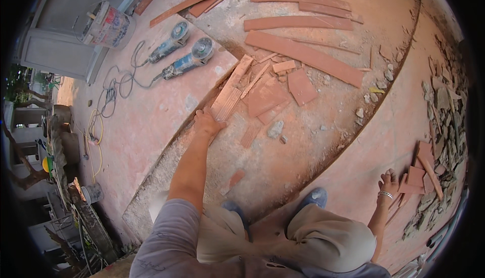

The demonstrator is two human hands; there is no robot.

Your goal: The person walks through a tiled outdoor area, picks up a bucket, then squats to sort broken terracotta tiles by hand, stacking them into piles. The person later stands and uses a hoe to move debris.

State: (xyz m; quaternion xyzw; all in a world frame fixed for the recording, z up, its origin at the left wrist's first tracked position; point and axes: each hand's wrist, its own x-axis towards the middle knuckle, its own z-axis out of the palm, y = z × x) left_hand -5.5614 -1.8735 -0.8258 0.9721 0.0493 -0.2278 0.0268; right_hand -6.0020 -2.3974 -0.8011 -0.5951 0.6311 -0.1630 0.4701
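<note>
The left hand (208, 122) lies over the near end of a tile strip (227, 101); whether its fingers clamp it, I cannot tell. The strip is narrow, orange-red, ribbed and dusty, beside the straight edge of a pinkish slab (166, 106). Flat broken tiles (268, 96) lie just right of it. Rough ground (262, 164) leaves room below. The right hand (388, 181), fingers loosely parted and empty, is near angular tile scraps (417, 177).

Your ridged tile strip (226, 104) looks matt (and dusty); your trousers (323, 232) are creased cloth, the bucket (112, 25) smeared plastic, your bracelet (385, 194) shiny metal.
</note>
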